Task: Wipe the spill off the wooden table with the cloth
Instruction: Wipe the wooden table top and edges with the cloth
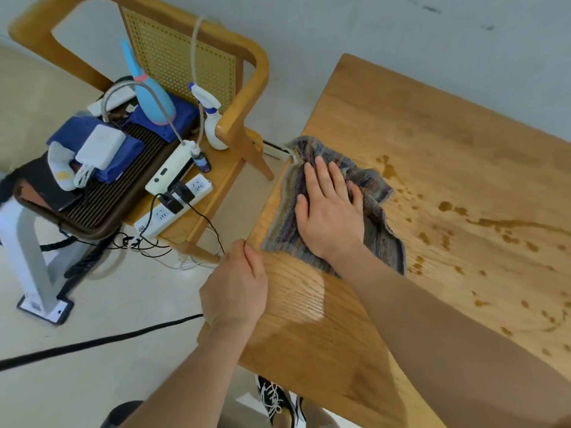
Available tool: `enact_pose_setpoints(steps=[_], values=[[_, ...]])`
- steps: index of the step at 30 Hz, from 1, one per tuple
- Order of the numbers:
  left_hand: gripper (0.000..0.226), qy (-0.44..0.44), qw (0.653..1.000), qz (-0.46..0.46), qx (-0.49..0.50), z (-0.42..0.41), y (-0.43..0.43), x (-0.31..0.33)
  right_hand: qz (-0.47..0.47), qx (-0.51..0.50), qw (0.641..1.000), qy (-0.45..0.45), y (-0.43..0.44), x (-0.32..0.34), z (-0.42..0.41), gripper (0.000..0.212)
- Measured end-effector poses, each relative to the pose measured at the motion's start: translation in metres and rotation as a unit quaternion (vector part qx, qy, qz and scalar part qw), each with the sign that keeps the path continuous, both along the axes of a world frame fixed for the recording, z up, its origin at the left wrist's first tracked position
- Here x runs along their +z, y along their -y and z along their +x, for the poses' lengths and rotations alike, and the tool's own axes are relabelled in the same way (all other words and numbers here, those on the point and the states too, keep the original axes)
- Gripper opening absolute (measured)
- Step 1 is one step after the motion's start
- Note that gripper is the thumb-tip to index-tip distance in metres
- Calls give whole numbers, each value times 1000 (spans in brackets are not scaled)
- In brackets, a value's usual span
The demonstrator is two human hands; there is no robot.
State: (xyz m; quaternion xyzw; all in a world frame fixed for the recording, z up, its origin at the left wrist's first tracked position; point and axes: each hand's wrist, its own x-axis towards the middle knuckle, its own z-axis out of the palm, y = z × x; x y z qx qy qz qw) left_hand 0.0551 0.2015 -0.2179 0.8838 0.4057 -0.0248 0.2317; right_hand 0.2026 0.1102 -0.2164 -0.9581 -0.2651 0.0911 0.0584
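Head view: the wooden bench (401, 118) fills the right side of the frame, seen from above, with its left edge running diagonally. The cloth (383, 239), a crumpled knit in grey and purple tones, lies on the bench top along that left edge. The right hand (330, 208) lies on the middle of the cloth, palm down, with the fingers straight and slightly spread, pressing it flat. The left hand (238, 282) is at the bench edge, nearer the person than the cloth. Its fingers are curled over the edge and the thumb is on top, gripping the wood. The two hands are near each other but apart.

The spill (446, 206) is brown liquid: scattered drops and a long thin streak on the bench surface to the right of the cloth. The nearest drops lie just beside the cloth's right border; whether the cloth touches them cannot be told.

Left of the bench stands a wooden chair (244, 125) with a cane back. Its seat carries:
- a white spray bottle (213, 125)
- a white power strip (173, 211) with a black plug
- a dark tray (102, 211) holding blue and white items

A black cable (92, 343) crosses the floor (123, 304). A black-and-white shoe (275, 400) shows below the bench's near edge.
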Motion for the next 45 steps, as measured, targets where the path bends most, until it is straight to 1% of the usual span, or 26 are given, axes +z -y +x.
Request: enact_pose_setpoints(steps=[2, 3, 5, 7, 9, 11, 14, 16, 18, 23, 27, 29, 34, 40, 43, 45], values=[[35, -5, 1000, 2, 2, -4, 2, 1, -7, -19, 1000, -1, -6, 7, -10, 60], [35, -9, 1000, 5, 5, -6, 3, 4, -20, -22, 999, -19, -10, 16, -16, 61], [36, -14, 1000, 4, 4, -6, 3, 6, -65, -2, 997, -47, -16, 32, -28, 65], [36, -24, 1000, 2, -4, -2, 2, 4, -92, 30, 995, -37, -13, 41, -36, 67], [37, -30, 1000, 1, 2, -1, 4, 5, -82, 65, 995, 3, -1, 44, -38, 68], [37, -29, 1000, -2, 4, -2, 5, 8, -47, 105, 993, 29, 10, 35, -36, 65], [38, -29, 1000, 4, 6, -1, 4, 7, -43, 187, 982, -1, 22, 16, -35, 65], [41, -31, 999, 8, -1, 1, 4, 5, -39, 205, 978, -20, 25, 7, -30, 66], [44, -27, 1000, 13, -9, 3, 4, 3, -29, 195, 980, -25, 22, 4, -22, 64], [50, 9, 997, 8, -74, 13, -1, 2, 5, 114, 993, -15, 7, 3, -4, 59], [50, 84, 988, -10, -127, 73, -5, 12, 11, 51, 999, -7, -3, 2, 11, 59], [50, 107, 984, -17, -144, 103, -8, 10, 10, 15, 1000, -10, -6, 1, 26, 58], [51, 107, 977, -37, -181, 141, -21, -4, 7, -36, 999, 8, -10, -1, 70, 58], [53, 88, 981, -25, -174, 157, -21, -8, 9, -90, 996, 13, -16, -3, 104, 60], [56, 84, 980, -16, -180, 151, -21, -4, 23, -101, 995, 15, -19, -2, 95, 59], [58, 73, 980, -16, -187, 147, -20, 0, 17, -78, 997, 16, -4, 0, 74, 59]])
